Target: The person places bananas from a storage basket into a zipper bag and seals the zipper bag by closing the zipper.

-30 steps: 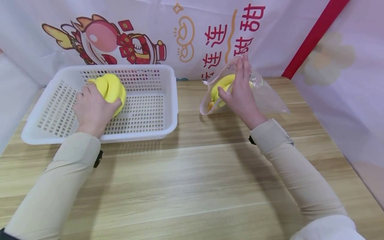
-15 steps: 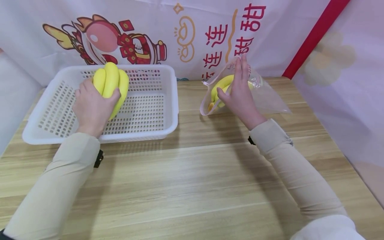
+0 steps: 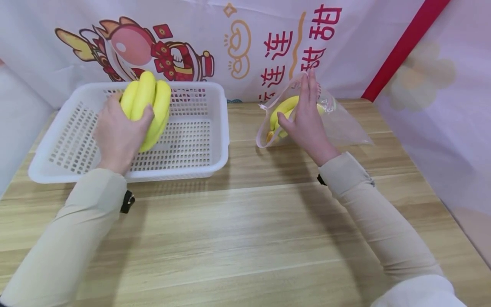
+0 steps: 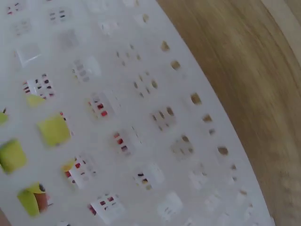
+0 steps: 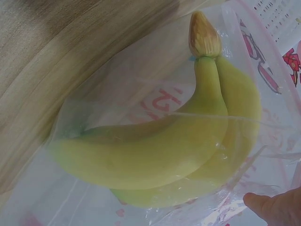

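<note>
Wood-grain table (image 3: 238,238), white backdrop (image 3: 264,15), printed cartoon figure (image 3: 134,47), red lettering (image 3: 281,44), diagonal red band (image 3: 403,49)

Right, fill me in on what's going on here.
A person is handling yellow bananas with both hands. The left hand grips a bunch at the white basket; whether it is clear of the basket's bottom is hard to tell. The right hand, its fingers straight, is at the clear bag on the wooden table. The bag's open mouth faces the basket, and other bananas are already inside.
</note>
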Tool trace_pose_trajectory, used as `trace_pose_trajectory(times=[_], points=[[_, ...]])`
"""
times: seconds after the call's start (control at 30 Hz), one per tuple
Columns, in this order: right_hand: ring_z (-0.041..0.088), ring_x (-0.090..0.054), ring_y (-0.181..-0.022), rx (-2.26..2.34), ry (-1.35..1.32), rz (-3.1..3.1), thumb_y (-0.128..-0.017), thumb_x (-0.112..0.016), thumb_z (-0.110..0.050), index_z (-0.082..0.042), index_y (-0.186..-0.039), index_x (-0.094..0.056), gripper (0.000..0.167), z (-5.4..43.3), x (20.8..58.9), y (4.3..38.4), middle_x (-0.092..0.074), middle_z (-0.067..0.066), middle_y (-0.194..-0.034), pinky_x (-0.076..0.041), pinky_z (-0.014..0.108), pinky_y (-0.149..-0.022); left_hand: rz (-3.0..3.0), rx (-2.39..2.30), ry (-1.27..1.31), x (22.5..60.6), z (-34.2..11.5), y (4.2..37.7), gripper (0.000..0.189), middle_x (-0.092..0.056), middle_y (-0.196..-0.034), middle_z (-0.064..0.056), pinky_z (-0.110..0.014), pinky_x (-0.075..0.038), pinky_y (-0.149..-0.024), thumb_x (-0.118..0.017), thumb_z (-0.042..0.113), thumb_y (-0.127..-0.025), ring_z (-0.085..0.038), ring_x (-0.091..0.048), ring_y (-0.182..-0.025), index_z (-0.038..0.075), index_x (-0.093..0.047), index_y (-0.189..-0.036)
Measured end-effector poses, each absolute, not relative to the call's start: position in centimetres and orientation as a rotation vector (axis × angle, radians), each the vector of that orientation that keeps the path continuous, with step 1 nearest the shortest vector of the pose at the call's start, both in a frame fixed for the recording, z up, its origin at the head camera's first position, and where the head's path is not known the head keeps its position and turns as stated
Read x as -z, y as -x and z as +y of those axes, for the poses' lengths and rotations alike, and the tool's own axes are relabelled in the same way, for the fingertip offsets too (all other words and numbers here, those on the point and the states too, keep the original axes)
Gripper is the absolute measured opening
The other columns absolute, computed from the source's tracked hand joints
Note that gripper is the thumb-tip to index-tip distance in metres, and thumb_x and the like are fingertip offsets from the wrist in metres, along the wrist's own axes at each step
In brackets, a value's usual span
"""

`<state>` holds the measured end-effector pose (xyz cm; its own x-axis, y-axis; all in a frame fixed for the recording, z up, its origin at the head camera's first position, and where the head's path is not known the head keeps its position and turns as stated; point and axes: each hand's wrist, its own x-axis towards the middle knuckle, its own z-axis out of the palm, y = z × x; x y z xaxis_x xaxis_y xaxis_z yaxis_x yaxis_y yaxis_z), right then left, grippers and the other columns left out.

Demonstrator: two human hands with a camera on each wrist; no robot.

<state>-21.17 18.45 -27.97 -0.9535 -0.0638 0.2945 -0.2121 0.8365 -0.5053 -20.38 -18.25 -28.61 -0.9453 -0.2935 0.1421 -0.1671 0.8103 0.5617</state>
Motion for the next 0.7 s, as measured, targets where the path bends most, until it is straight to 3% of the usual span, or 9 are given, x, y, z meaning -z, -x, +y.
trace_pose_trajectory(times=[0.33, 0.7], points=[[0.02, 0.003, -0.15, -0.796, -0.214, -2.763, -0.089, -0.064, -0.023, -0.007, -0.153, 0.008, 0.097, 18.5, 28.0, 21.2, 0.021, 0.002, -0.16, -0.028, 0.037, -0.117, -2.727, 1.083, -0.285, 27.6, -15.9, 19.8, 0.076, -0.052, -0.12, -0.012, -0.022, -0.046, -0.062, -0.042, 0.063, -0.088, -0.019, -0.051, -0.087, 0.018, -0.028, -0.148], [0.023, -0.002, -0.15, -0.771, -0.219, -2.768, -0.088, -0.065, -0.023, -0.006, -0.153, 0.006, 0.098, 18.5, 28.1, 21.3, 0.019, 0.004, -0.161, -0.034, 0.038, -0.114, -2.673, 1.091, -0.014, 26.5, -11.8, 18.2, 0.071, -0.055, -0.112, -0.012, -0.032, -0.042, -0.068, -0.044, 0.059, -0.086, -0.023, -0.047, -0.089, 0.017, -0.038, -0.144]])
